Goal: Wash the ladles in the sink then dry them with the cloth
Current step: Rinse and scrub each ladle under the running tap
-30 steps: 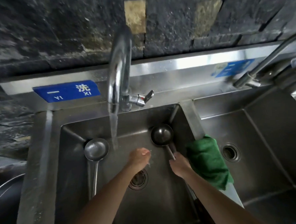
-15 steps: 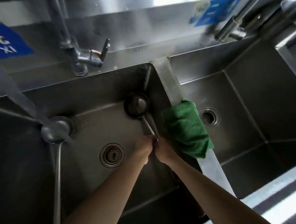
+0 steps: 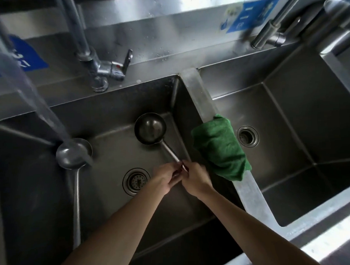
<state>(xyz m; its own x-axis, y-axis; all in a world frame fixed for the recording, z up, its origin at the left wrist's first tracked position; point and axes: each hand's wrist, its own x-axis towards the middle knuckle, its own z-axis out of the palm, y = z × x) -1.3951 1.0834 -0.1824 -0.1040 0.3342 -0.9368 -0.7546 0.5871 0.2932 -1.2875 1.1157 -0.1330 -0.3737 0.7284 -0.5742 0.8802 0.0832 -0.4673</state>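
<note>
Presently both hands — left hand (image 3: 166, 178), right hand (image 3: 194, 180) — grip the dark ladle's (image 3: 150, 128) handle, left of the green cloth (image 3: 219, 146).

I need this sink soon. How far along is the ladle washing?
Early. Nothing looks finished. Both hands, left hand and right hand, grip the dark ladle by its handle. The second ladle lies under the running water. The green cloth sits unused on the divider, so drying remains.
</note>
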